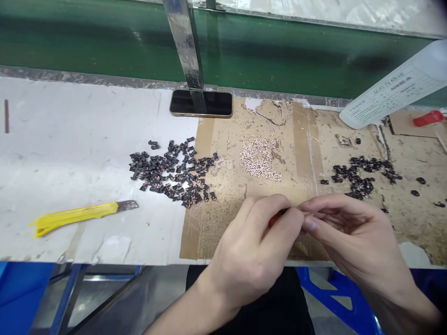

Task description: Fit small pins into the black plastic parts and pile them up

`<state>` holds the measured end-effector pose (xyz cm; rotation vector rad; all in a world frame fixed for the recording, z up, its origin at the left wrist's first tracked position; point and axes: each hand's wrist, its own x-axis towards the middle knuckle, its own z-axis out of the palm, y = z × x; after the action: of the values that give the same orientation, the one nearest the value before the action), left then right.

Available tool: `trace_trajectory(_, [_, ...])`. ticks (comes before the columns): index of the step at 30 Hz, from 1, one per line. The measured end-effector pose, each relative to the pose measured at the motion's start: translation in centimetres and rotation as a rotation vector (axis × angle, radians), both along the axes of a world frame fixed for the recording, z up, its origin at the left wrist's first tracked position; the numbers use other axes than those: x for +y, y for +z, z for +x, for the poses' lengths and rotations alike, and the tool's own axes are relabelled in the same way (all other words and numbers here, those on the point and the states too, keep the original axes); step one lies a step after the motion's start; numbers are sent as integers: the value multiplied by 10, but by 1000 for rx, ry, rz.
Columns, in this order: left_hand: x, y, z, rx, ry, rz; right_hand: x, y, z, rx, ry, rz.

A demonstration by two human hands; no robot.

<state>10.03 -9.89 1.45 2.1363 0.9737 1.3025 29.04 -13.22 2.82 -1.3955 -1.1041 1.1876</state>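
Observation:
My left hand [254,251] is closed around a small reddish part [275,217], only a sliver of which shows between the fingers. My right hand [345,232] meets it fingertip to fingertip, pinching at the same spot; what it holds is hidden. Both hands hover over the near edge of a worn cardboard sheet [223,218]. A pile of small black-and-red parts [171,172] lies to the left. A heap of tiny pale pins [260,160] sits ahead. A second pile of dark parts [359,177] lies to the right.
A yellow utility knife [80,215] lies at the left on the white bench. A phone [201,103] rests flat by a metal post [185,44]. A white labelled bottle [391,93] lies tilted at the right, with a red object [429,118] beyond. A green conveyor belt [104,51] runs behind.

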Motion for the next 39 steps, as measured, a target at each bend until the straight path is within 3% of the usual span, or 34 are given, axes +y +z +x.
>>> trace_trajectory(9, [-6, -5, -2, -19, -45, -60, 5, 15, -12, -205, 64, 133])
trace_trajectory(16, [-21, -2, -4, -139, -102, -266, -14, 3, -4, -253, 131, 120])
trace_trajectory(20, [-28, -6, -15, -225, 66, -478, -22, -5, 8, -534, 130, 200])
trace_trajectory(24, [-29, -12, -26, -270, 228, -668, -22, -8, 13, -773, 237, 204])
trace_trajectory(39, [-27, -8, -36, -148, 228, -582, -13, -7, 6, -978, 322, 279])
